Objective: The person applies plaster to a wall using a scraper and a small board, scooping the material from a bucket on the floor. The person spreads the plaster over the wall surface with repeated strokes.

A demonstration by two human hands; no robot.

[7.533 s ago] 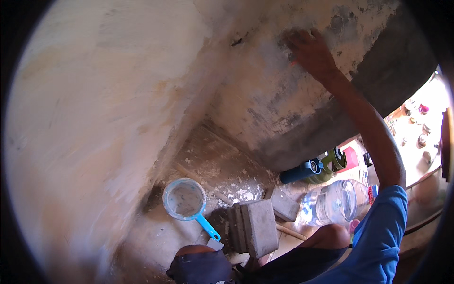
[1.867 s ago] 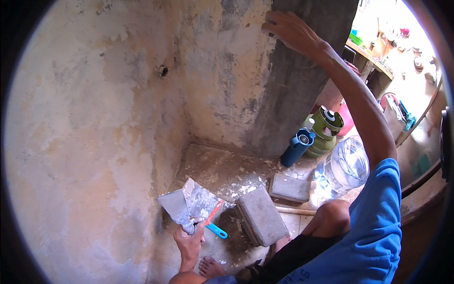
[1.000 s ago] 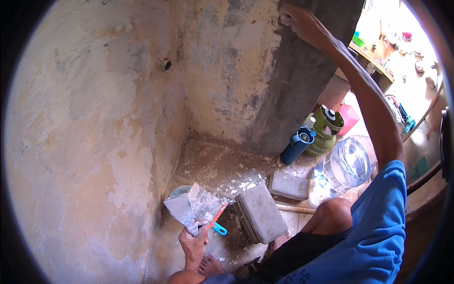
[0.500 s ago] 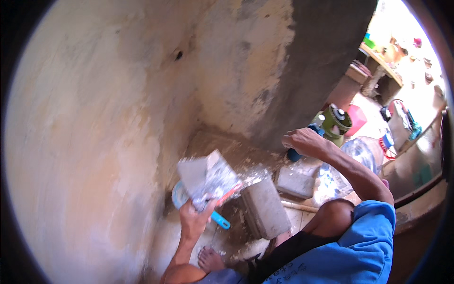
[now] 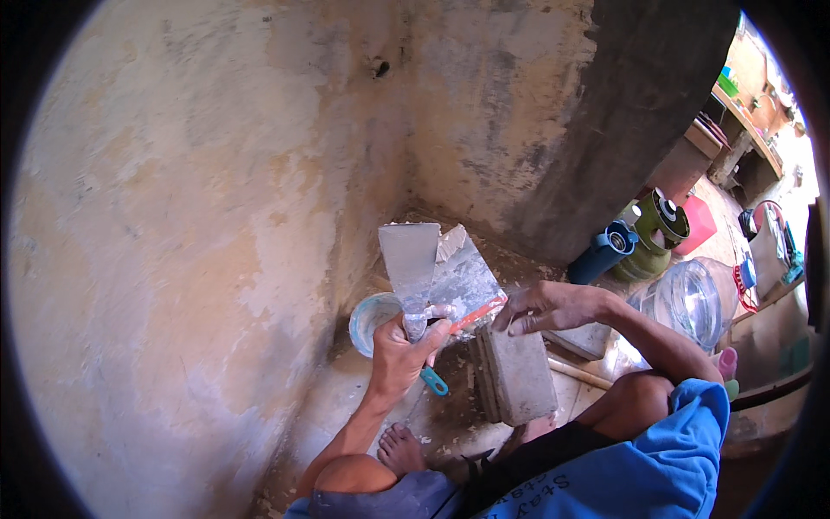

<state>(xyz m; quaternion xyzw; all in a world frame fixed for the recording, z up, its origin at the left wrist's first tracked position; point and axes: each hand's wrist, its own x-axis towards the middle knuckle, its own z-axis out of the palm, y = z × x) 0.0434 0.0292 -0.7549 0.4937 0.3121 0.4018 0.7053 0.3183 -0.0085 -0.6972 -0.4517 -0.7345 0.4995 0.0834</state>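
Observation:
My left hand is closed around the grip of a wide-bladed putty knife, held low in front of the wall corner. Against that blade lies a second flat metal plate with an orange-red edge, smeared with whitish paste and bearing a pale lump near its top; the same hand seems to hold both. My right hand hovers by the plate's right corner, fingers loosely stretched, nothing seen in them. Behind the left hand stands a round pale-blue container. A turquoise handle pokes out below that hand.
Grey concrete blocks stand between my feet and the wall. To the right are a blue flask, a green gas cylinder, a pink container and a large clear plastic bottle. Patchy plastered walls meet at the corner ahead.
My right hand has come down and left from beside the flask to the plate's corner, its fist loosening. The putty knife and plate have shifted slightly up and right in view.

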